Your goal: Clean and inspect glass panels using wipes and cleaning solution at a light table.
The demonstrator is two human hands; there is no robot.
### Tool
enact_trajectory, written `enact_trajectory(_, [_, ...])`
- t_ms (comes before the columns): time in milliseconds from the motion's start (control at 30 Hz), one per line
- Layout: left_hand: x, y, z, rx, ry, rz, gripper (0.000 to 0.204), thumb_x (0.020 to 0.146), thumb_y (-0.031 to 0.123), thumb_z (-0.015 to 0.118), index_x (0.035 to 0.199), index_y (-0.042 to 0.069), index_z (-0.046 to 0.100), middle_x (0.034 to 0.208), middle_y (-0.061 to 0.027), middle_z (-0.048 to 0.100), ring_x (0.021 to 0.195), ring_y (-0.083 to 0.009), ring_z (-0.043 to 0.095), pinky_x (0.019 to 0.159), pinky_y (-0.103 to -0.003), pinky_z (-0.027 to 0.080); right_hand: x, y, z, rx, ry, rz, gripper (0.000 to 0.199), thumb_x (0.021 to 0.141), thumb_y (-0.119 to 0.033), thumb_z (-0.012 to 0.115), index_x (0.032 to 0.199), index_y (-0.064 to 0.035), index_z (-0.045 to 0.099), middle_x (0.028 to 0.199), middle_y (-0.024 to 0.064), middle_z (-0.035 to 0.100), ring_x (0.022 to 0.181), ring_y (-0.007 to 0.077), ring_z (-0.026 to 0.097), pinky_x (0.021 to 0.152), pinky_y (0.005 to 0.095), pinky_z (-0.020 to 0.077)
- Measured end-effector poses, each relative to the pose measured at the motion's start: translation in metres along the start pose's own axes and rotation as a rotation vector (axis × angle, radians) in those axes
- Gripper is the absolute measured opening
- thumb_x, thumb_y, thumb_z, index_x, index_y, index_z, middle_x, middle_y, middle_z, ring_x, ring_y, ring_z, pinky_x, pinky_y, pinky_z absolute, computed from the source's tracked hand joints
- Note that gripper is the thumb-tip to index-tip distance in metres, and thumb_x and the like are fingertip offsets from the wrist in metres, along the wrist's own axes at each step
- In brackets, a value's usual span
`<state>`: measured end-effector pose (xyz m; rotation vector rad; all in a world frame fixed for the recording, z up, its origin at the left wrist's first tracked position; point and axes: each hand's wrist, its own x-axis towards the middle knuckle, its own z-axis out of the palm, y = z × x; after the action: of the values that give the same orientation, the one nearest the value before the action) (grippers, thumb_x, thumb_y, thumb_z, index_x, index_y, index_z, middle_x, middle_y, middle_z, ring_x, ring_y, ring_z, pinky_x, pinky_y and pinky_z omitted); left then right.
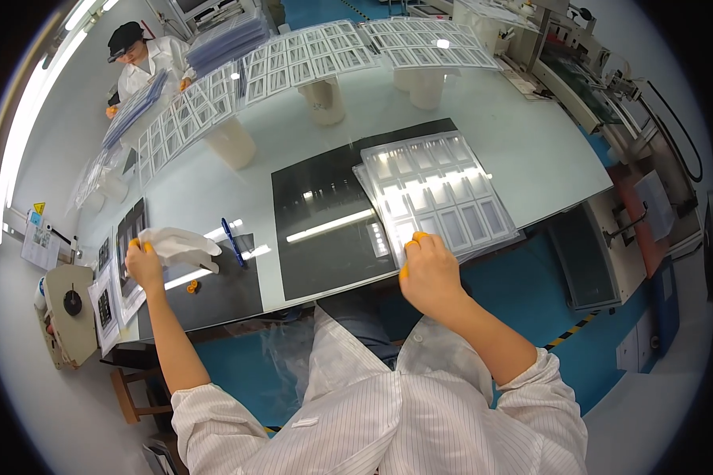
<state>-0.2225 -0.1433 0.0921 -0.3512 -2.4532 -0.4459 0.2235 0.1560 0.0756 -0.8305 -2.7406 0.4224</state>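
Note:
My left hand [144, 267], with orange finger cots on its fingertips, pinches a white cloth [181, 245] that hangs out to the right over a dark mat. Orange cots also cover the fingertips of my right hand [433, 273]. Its fingers are curled closed on the near left corner of a clear plastic tray [444, 190] with rows of rectangular pockets. This tray tops a small, slightly fanned stack on a black mat [317, 198]. Near the cloth lie a blue pen [234, 242] and a loose orange finger cot [192, 286].
More pocketed trays [309, 54] span the table's far side, propped on white tubs [322, 101]. Beyond the far left corner, another person [146, 63] in white works by stacked trays. Printed sheets [107, 305] lie at the left edge; a machine [594, 87] stands at the right.

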Motion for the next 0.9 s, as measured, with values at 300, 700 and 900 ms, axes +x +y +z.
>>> enact_trajectory(300, [-0.036, 0.018, -0.032, 0.117, 0.117, 0.172, 0.021, 0.082, 0.014, 0.059, 0.098, 0.0, 0.061, 0.099, -0.0153, 0.059, 0.098, -0.0331, 0.051, 0.08, -0.042, 0.041, 0.009, 0.061, -0.018, 0.0, 0.158, 0.156, 0.066, 0.075, -0.034, 0.068, 0.122, 0.0062, 0.044, 0.13, 0.0231, 0.041, 0.126, 0.0378, 0.032, 0.104, 0.0412, 0.0278])
enact_trajectory(700, [-0.153, 0.25, -0.044, -1.044, -0.976, 0.235, 0.023, 0.088, 0.008, 0.056, 0.109, 0.0, 0.058, 0.091, -0.0068, 0.062, 0.084, -0.0114, 0.059, 0.075, -0.021, 0.045, -0.023, 0.029, 0.016, -0.26, 0.163, -0.298, 0.037, 0.064, -0.022, 0.074, 0.086, 0.0047, 0.062, 0.092, 0.0217, 0.058, 0.103, 0.0342, 0.054, 0.085, 0.0386, 0.0458])
enact_trajectory(900, [-0.201, 0.284, -0.046, -1.016, -1.238, 0.228, 0.022, 0.091, 0.014, 0.052, 0.106, -0.002, 0.058, 0.079, -0.0077, 0.063, 0.072, -0.0119, 0.06, 0.064, -0.022, 0.048, -0.025, 0.024, 0.0, -0.153, 0.181, -0.472, 0.022, 0.063, -0.017, 0.072, 0.066, -0.0025, 0.055, 0.074, 0.0139, 0.058, 0.083, 0.0296, 0.06, 0.074, 0.0364, 0.0492])
